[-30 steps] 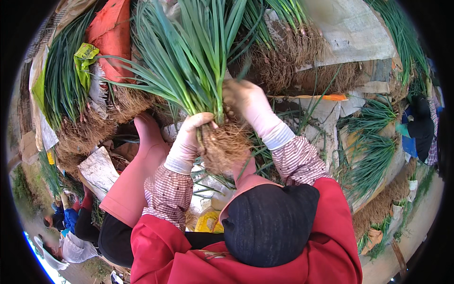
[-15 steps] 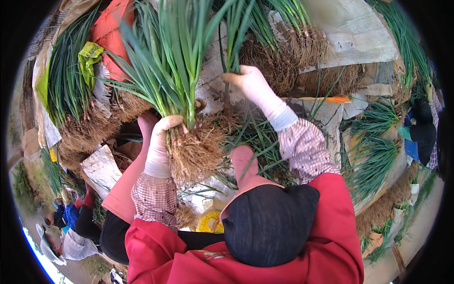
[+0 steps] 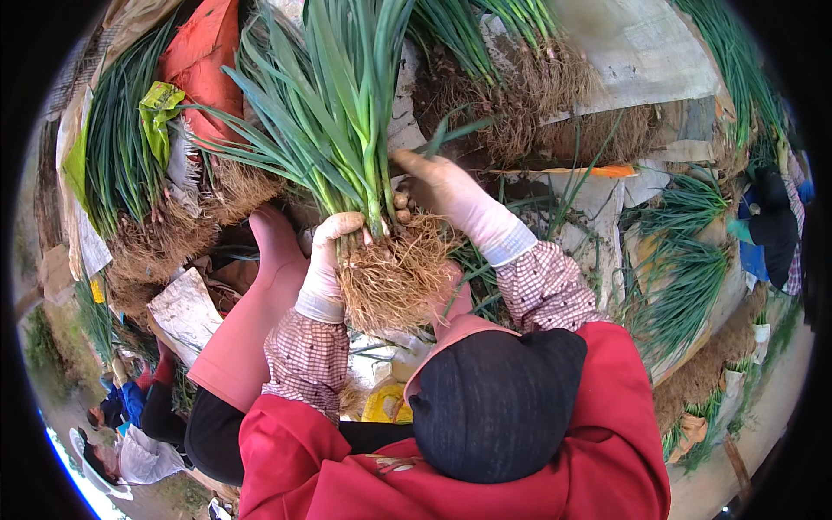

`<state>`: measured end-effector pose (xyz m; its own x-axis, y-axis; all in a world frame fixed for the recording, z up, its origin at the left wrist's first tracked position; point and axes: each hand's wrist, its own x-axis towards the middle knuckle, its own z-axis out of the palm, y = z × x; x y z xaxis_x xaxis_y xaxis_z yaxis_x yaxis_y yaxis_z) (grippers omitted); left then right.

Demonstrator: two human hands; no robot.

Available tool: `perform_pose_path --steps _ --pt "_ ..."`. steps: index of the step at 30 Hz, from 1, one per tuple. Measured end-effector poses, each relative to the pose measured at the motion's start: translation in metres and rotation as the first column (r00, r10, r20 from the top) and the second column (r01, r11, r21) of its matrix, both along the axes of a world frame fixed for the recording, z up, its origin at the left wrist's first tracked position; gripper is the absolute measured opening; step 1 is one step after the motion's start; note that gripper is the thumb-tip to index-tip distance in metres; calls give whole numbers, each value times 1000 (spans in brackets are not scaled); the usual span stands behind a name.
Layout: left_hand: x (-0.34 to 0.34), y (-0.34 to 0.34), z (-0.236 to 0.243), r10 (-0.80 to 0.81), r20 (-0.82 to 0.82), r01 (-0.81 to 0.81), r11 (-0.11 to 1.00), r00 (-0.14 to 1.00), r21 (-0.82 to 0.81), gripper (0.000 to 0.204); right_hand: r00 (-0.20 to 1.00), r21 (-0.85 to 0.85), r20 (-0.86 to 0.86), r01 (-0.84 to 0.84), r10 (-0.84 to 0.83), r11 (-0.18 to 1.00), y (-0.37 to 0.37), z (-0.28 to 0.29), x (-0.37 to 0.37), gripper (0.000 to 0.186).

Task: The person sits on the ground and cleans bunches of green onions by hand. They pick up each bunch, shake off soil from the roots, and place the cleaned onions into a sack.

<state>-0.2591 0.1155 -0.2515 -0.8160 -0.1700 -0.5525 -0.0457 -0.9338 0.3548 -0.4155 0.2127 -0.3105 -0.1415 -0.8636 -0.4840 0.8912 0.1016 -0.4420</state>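
Note:
My left hand point(image 3: 331, 253), in a pale stained glove, is closed round the base of a large bunch of long green onion-like plants point(image 3: 351, 113). Their tangled brown root mass point(image 3: 394, 282) hangs just below it, and small round bulbs point(image 3: 401, 202) show at the stems. My right hand point(image 3: 455, 199), also gloved, is raised at the right side of the stems, its fingertips blurred; whether they grip any leaves is unclear. Pink boots point(image 3: 247, 329) are below and left of the bunch and partly behind the roots.
Rooted plant bundles point(image 3: 121, 156) lie left, behind and right point(image 3: 680, 295), among pale sheets point(image 3: 650, 61), red fabric point(image 3: 199, 69) and a yellow bag point(image 3: 386, 406). Other people work at the lower left point(image 3: 152, 459) and far right point(image 3: 771, 225).
Half a second ago my right hand pinched separated leaves up and right of the bunch; it is back beside the stems. My left hand has shifted the bunch rightward since then.

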Motion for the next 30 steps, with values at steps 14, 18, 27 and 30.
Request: perform_pose_path --steps 14,18,27,30 --pt "0 1 0 -50 111 55 997 993 -47 53 957 21 195 215 -215 976 15 0 19 18" --pt "12 0 -4 -1 98 6 999 995 -49 66 613 2 606 636 -506 772 74 -30 -26 12" --pt "50 -16 28 -190 323 301 892 927 -338 39 -94 414 -908 -33 409 910 141 45 -56 31" --pt "54 -3 28 -186 288 278 905 939 -321 38 -223 145 -953 254 204 956 47 135 -77 27"
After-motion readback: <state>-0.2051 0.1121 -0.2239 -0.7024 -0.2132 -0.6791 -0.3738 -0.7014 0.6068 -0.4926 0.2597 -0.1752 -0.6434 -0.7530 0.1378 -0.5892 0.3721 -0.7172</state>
